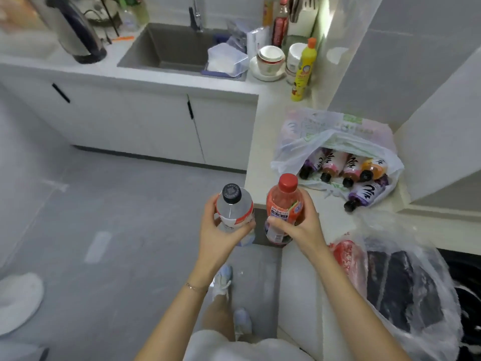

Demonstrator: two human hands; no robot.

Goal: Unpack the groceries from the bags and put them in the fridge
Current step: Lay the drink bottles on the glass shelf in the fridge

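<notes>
While each hand carries one drink, the grip matters most: the left hand has its fingers curled round the label band of a clear bottle with a black cap, and the right hand is clamped the same way on a red bottle with a red cap, both held upright and close together just off the corner of the counter. To do this step well, the person should probably keep both bottles vertical and held by the body, not the neck, and free one hand for the fridge door, since the fridge is not in view and both hands are full. Just beyond the right hand, an open white bag lies on the counter with several dark-capped juice bottles lying inside, and one purple bottle sticks out of its mouth; it looks free to roll. Nearer the body on the right sits a second clear bag holding dark and red packs, not yet unpacked. Further off are stacked bowls, a yellow squeeze bottle, the sink and a kettle. On the floor at left, a white object lies where a turning step might catch it.
</notes>
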